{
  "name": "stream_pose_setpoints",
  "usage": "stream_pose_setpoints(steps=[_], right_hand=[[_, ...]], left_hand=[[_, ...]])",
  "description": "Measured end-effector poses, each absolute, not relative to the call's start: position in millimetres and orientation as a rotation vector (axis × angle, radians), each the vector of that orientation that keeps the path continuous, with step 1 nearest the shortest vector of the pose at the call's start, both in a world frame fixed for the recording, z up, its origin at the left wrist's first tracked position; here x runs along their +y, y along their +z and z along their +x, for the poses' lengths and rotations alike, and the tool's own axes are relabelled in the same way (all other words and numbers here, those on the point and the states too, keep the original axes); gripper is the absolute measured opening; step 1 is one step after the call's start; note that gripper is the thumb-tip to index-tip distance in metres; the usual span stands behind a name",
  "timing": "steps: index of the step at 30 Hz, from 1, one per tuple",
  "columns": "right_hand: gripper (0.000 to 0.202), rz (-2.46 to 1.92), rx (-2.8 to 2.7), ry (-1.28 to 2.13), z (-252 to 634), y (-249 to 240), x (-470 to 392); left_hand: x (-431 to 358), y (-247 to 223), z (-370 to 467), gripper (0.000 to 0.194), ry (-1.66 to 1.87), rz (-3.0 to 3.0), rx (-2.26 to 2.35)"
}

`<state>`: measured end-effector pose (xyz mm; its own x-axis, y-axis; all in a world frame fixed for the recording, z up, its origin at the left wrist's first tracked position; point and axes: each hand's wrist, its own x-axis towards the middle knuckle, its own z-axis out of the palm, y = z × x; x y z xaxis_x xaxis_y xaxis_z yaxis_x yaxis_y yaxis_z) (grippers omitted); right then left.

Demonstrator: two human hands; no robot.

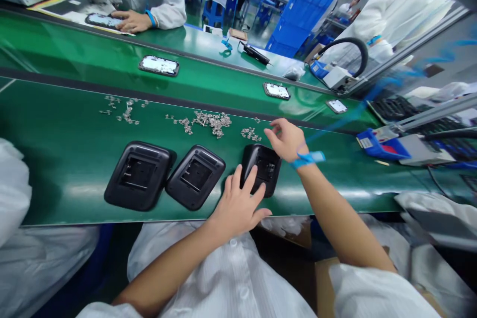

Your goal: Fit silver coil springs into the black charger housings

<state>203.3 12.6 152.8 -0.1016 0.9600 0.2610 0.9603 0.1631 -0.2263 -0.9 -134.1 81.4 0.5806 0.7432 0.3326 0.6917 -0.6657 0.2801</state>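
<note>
My left hand lies with fingers spread over the near left side of a black plastic device housing, touching it. Just beyond the housing's far right corner is my right hand, its thumb and fingers curled toward each other. Anything small between those fingertips is too fine to make out. A small group of clear, tiny parts lies beside the right fingertips. To the left sit two more black housings, one tilted and one at the far left, each with a rectangular recess facing up.
More clear small parts are scattered along the green bench. Beyond a dark rail, several phone-like boards lie on a green belt. A co-worker's hand rests opposite. A blue bin stands right; a blue cord trails from my right wristband.
</note>
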Motion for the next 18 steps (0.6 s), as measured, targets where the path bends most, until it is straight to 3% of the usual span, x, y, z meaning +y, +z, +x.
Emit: stream_pose_setpoints(steps=[2, 7, 12, 18], right_hand=[[0.017, -1.863, -2.229, 0.001, 205.5, 138.2, 61.7], [0.016, -1.839, -2.273, 0.001, 207.4, 101.1, 123.0], [0.025, -1.758, -2.264, 0.011, 224.9, 82.4, 118.1], [0.022, -1.695, -2.091, 0.044, 254.0, 80.2, 88.6]], left_hand=[[-135.4, 80.5, -1.2, 0.067, 0.623, 2.775, 1.222], [-139.6, 77.5, -3.0, 0.07, 0.622, 2.982, 1.167], [-140.0, 76.9, 0.7, 0.066, 0.72, 2.841, 1.328], [-138.2, 70.6, 2.3, 0.068, 0.863, 2.803, 1.301]])
